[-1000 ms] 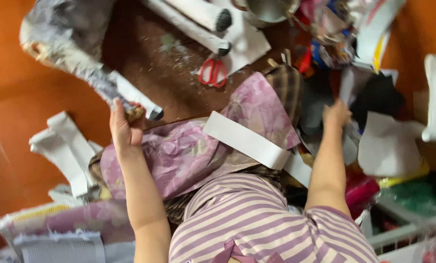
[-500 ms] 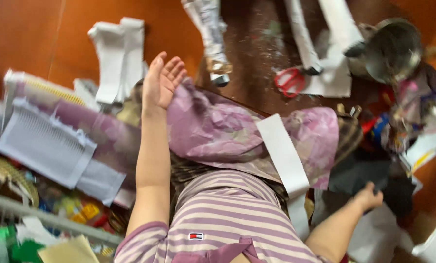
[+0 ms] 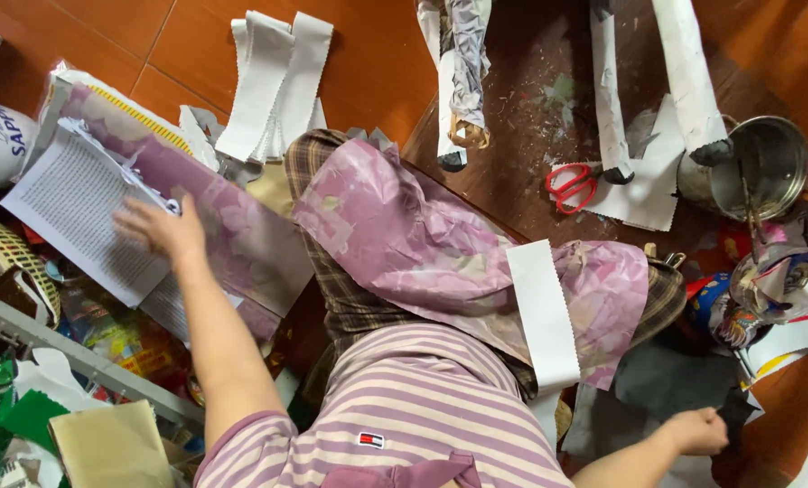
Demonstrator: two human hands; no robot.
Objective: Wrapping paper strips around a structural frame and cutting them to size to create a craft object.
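On a cluttered orange tile floor, a person in a striped shirt sits with a mauve floral paper sheet (image 3: 422, 244) draped over the lap, a white pinked-edge paper strip (image 3: 544, 312) lying across it. At the left of the view, one hand (image 3: 164, 228) rests flat with fingers spread on a stack of printed pages (image 3: 79, 203) and another mauve floral sheet (image 3: 241, 230), holding nothing, only pressing down. At the lower right, the other hand (image 3: 697, 429) is loosely curled over dark grey paper (image 3: 666, 384); whether it pinches anything cannot be told from this angle. More white strips (image 3: 273, 81) lie piled on the tiles beyond the stack, and red-handled scissors (image 3: 571, 185) sit on white paper near paper-wrapped rolls (image 3: 693, 81) and a steel pot (image 3: 765, 167). Judging by the flat palm on the stack, a sheet seems about to be drawn free; that goes best with the palm steadying the pages beneath while the fingertips slide only the top sheet, kept low and flat so the thin paper does not crease or tear, and so the strip on the lap stays put.
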